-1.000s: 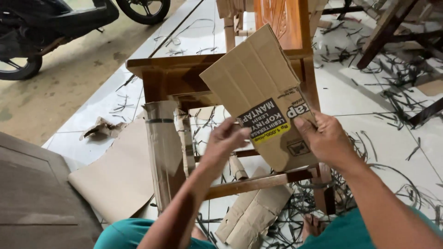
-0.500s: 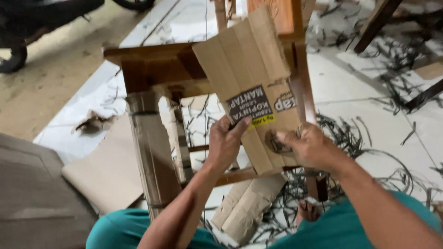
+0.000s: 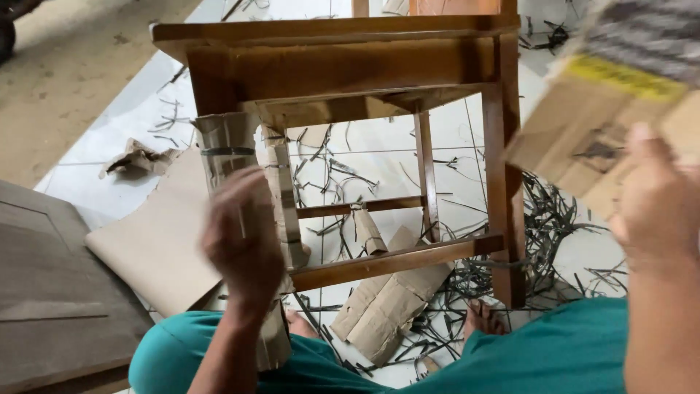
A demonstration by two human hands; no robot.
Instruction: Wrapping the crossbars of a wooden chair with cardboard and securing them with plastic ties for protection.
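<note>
- Cardboard sheet point(image 3: 620, 117): moved from frame centre, in front of the wooden chair point(image 3: 350, 66), to the upper right edge; now blurred and partly cut off.
- Right hand point(image 3: 656, 197): shifted to the right edge with the sheet, gripping its lower part.
- Left hand point(image 3: 244, 237): released the sheet; now blurred at lower left, before the cardboard-wrapped chair leg point(image 3: 226, 146).
- Chair frame: now unobstructed.

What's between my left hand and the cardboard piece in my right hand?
In the head view, the wooden chair frame stands between the left hand and the cardboard piece in the right hand.
</note>
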